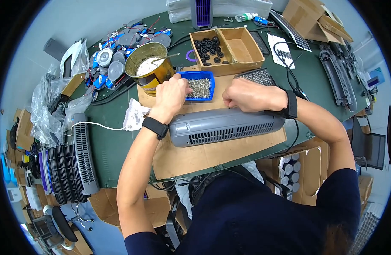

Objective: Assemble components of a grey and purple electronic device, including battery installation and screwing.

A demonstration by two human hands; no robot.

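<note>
A long grey slotted plastic housing (227, 124) lies across a flat cardboard sheet (178, 163) in front of me. My left hand (172, 94) is at the left edge of a blue tray (211, 90) filled with small metal screws (198, 88). Its fingers are curled together; whatever they may hold cannot be made out. Just above the housing's far edge, my right hand (249, 94) is closed, thumb and fingers pinched, and anything between them is hidden. Both wrists carry black bands.
A tin can (151, 80) with white paste and a stick stands behind my left hand. Further back is a divided cardboard box (246, 44) holding black round parts (209, 50). Blue-and-grey motors (114, 70) with wires pile at left; slotted housings (83, 153) stand near the left edge.
</note>
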